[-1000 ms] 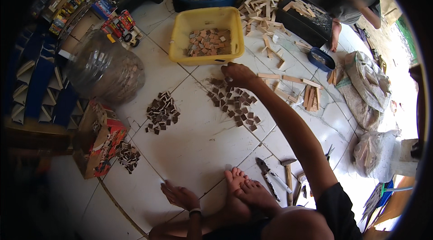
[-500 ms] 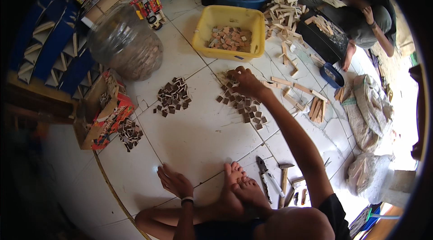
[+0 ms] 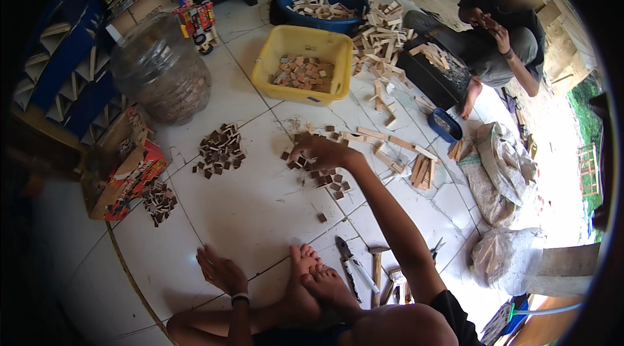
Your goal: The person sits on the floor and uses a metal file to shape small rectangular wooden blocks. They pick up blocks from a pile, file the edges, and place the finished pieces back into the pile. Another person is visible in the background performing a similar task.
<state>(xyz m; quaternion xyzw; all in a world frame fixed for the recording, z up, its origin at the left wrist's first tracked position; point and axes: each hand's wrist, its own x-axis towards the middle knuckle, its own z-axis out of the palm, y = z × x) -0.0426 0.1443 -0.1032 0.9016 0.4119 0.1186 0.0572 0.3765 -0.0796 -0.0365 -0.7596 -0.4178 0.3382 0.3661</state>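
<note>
My right hand (image 3: pixel 320 153) reaches palm down over a loose pile of small brown square pieces (image 3: pixel 328 180), fingers bent apart with their tips among them. Whether any piece is caught under the fingers is hidden. One brown square (image 3: pixel 322 217) lies alone on the near side of that pile. My left hand (image 3: pixel 222 270) hovers or rests low over the white tiled floor (image 3: pixel 240 222), fingers stretched out, holding nothing. Left of the right hand lies a second heap of brown squares (image 3: pixel 221 150). A smaller heap (image 3: pixel 159 202) sits beside an open cardboard box (image 3: pixel 123 170).
A yellow tub (image 3: pixel 302 94) holds similar pieces; behind it stands a blue basin (image 3: pixel 322 13) of wood strips. Pliers (image 3: pixel 349 261) and a hammer (image 3: pixel 376 268) lie right of my feet. Wood scraps (image 3: pixel 383 34) and a seated person (image 3: pixel 504 27) are at the far right.
My right hand has come down lower over the pile, and the pieces have shifted, one now lying apart on the near side. The view has turned slightly. The other person's hands have come together.
</note>
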